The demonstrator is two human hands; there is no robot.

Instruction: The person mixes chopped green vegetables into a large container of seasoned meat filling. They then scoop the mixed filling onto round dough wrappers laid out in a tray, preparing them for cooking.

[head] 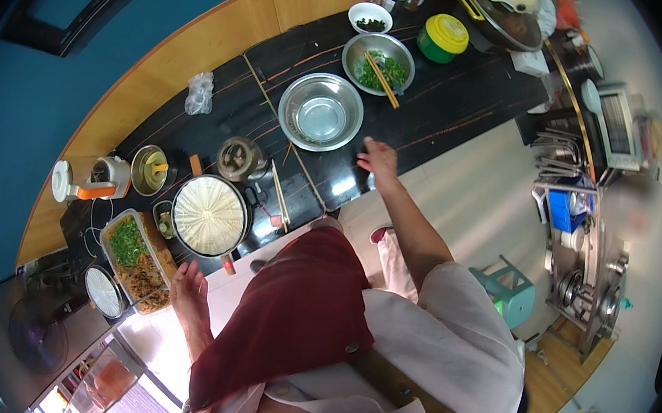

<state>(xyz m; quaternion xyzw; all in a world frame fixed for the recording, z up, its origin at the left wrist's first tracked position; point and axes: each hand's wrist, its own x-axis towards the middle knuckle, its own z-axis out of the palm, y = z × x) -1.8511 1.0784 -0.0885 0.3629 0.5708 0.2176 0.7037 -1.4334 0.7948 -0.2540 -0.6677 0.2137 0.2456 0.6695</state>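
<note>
My right hand (379, 158), fingers loosely bent and nothing in it, hovers by the counter's front edge. Just beyond it sits a metal bowl (322, 118) with a shiny, bare-looking bottom. A second metal bowl (351, 57) behind that one contains chopped greens (388, 74), with wooden chopsticks (382, 80) across it. My left hand (189, 297), also without anything in it, is beside a clear plastic container (144, 223) of chopped greens and brown filling. I cannot tell whether it touches the rim. A round woven tray (209, 215) rests on a dark pan near that hand.
The black counter (450, 113) also bears a glass jar (240, 159), chopsticks (280, 195), a yellow-lidded green tub (443, 38), a white bowl (370, 17) and a crumpled plastic bag (199, 93). A green stool (515, 295) and a metal rack (593, 276) stand to my right.
</note>
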